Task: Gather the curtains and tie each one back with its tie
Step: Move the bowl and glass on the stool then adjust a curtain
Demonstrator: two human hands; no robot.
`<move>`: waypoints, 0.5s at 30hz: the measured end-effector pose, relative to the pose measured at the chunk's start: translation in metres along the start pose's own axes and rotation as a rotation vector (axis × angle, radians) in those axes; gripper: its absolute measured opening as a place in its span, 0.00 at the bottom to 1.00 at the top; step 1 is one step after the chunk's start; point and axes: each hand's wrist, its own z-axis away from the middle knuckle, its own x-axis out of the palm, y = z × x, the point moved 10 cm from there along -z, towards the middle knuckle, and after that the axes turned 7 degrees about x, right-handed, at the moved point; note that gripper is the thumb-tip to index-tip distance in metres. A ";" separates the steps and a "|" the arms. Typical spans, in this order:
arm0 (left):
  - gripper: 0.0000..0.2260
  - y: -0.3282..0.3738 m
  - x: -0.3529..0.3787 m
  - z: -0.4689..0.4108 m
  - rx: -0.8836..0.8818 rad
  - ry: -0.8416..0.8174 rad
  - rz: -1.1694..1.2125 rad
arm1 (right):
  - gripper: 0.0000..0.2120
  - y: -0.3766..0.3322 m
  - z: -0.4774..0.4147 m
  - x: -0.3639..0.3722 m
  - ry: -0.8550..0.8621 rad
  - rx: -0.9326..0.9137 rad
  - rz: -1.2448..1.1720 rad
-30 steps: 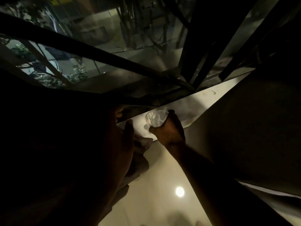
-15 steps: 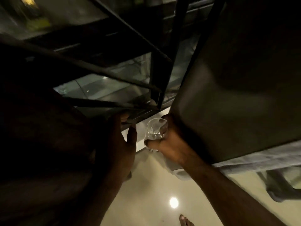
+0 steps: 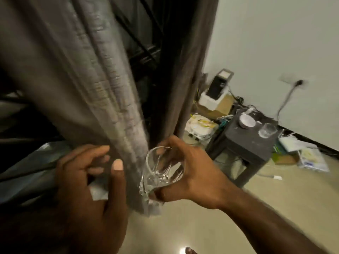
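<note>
A grey curtain [image 3: 77, 74] hangs in folds from the upper left down to the middle. My left hand [image 3: 91, 180] grips its lower edge, thumb laid along the fabric and fingers curled behind it. A darker curtain panel [image 3: 183, 70] hangs just to the right, with the dark window frame [image 3: 143, 48] showing between the two. Beside the curtain's hem, my right hand [image 3: 190, 173] holds a clear cut-glass tumbler [image 3: 161, 173], fingers wrapped round its side. No curtain tie can be made out.
A dark stool [image 3: 244, 143] at right carries a second glass [image 3: 266, 131] and a small round dish [image 3: 246, 121]. Boxes [image 3: 216, 101], cables and papers [image 3: 310, 156] lie along the white wall. A plug and cord [image 3: 291, 88] hang from a socket. Beige floor lies below.
The view has swung from the dark window glass to the lit room. The grey curtain now hangs in front of me in my left hand. My right hand still holds the glass.
</note>
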 end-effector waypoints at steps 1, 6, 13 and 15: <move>0.15 0.024 0.018 -0.004 0.122 -0.023 -0.004 | 0.31 0.014 0.004 -0.028 0.040 0.012 -0.021; 0.11 0.084 0.149 -0.003 0.368 -0.250 0.075 | 0.32 0.122 0.003 -0.145 0.282 0.165 -0.071; 0.11 0.046 0.372 0.025 0.142 -0.592 0.062 | 0.36 0.344 -0.023 -0.265 0.576 0.456 -0.034; 0.11 0.034 0.431 0.035 0.114 -0.675 0.046 | 0.38 0.399 -0.033 -0.283 0.629 0.521 0.008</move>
